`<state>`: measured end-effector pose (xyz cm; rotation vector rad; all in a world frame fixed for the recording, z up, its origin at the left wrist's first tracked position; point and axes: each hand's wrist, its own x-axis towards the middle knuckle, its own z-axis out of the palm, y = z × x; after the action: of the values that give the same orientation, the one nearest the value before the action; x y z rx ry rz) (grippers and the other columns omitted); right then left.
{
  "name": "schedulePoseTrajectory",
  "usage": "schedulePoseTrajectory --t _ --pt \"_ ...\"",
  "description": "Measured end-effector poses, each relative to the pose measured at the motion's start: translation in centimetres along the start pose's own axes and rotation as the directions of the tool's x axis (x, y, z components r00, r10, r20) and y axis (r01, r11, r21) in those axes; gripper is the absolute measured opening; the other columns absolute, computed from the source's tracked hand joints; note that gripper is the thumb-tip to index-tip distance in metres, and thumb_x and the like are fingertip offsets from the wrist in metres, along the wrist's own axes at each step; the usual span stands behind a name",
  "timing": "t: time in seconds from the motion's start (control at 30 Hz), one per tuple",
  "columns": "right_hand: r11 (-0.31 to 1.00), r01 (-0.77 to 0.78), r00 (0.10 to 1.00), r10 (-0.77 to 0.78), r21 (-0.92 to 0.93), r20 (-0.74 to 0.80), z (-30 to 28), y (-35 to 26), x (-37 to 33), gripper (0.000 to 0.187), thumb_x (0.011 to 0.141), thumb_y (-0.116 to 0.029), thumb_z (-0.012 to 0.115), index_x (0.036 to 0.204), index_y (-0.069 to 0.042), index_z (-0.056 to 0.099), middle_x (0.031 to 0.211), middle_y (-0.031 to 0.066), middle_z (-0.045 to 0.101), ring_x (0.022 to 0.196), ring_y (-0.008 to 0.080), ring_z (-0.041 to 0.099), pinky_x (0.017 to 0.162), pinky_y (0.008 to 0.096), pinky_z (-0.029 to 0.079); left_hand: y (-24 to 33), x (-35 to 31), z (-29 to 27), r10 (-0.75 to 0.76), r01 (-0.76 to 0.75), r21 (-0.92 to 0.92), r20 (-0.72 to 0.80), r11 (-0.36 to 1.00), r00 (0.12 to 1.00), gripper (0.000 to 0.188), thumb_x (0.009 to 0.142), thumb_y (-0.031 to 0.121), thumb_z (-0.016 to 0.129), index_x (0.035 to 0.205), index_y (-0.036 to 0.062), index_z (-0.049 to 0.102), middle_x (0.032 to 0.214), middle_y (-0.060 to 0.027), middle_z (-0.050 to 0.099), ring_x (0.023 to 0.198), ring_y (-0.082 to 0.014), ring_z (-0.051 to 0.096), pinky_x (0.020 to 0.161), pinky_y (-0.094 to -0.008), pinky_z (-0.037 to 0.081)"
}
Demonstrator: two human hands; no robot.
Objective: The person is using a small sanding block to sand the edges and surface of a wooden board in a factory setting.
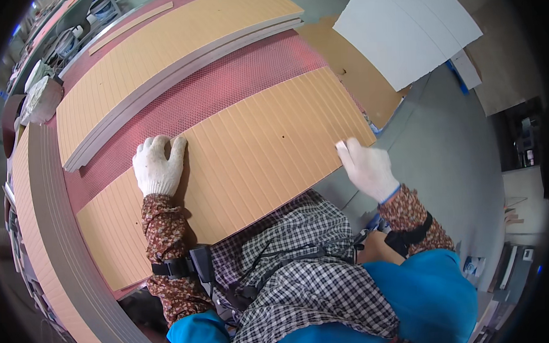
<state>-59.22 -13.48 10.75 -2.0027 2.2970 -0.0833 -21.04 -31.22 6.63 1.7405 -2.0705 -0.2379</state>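
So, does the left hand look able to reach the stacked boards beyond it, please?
Likely yes: only a strip of red mat lies between the left hand and the stacked boards.

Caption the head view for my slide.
Gloved left hand at the far edge of a grooved tan board, gloved right hand by its right end.

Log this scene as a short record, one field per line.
Left grip: white-gloved, laid on the board's far edge, fingers spread
Right grip: white-gloved, near the board's right end; blurred, contact unclear
Board: tan, grooved, lying flat across the front
Surface beneath: red mat
Far side: stack of tan boards, thin strip beyond
Left side: another board stack
Far right: large white sheet, brown cardboard
Clothing: checked apron, flowered sleeves
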Motion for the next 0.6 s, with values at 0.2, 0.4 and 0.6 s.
schedulePoseTrajectory --t 0.2,0.4,0.6 --pt "0.999 -0.029 0.994 0.033 -0.042 0.103 2.3 1.9 -6.7 0.03 0.108 -0.034 0.056 0.095 -0.008 0.058 0.064 0.016 0.067 0.058 0.0399 0.068 0.054 0.0534 0.052 0.2 0.5 0.5 0.017 -0.017 -0.01 0.014 1.0 1.0 0.043 0.095 0.044 0.071 0.103 0.0017 0.077 0.102 -0.0156 0.072 0.104 -0.0344 0.064 0.097 -0.0461 0.05" --pt "0.995 0.005 0.993 0.007 0.104 -0.119 1.3 0.3 -6.1 0.025 0.106 -0.03 0.061 0.096 -0.008 0.055 0.061 0.0138 0.065 0.056 0.0376 0.067 0.05 0.0492 0.051 0.2 0.3 0.3 0.011 -0.011 -0.001 0.015 1.0 1.0 0.043 0.095 0.044 0.071 0.103 0.0016 0.077 0.101 -0.0153 0.072 0.102 -0.0337 0.064 0.095 -0.0459 0.05" --pt "0.998 0.042 0.992 -0.036 0.045 -0.125 1.7 -0.1 -5.3 0.023 0.105 -0.028 0.063 0.097 -0.008 0.054 0.059 0.0131 0.063 0.054 0.0364 0.066 0.048 0.0486 0.049 0.2 0.4 0.6 0.027 -0.027 -0.001 0.007 1.0 1.0 0.043 0.094 0.044 0.071 0.103 0.0015 0.077 0.101 -0.0154 0.072 0.102 -0.0336 0.065 0.096 -0.0457 0.05"
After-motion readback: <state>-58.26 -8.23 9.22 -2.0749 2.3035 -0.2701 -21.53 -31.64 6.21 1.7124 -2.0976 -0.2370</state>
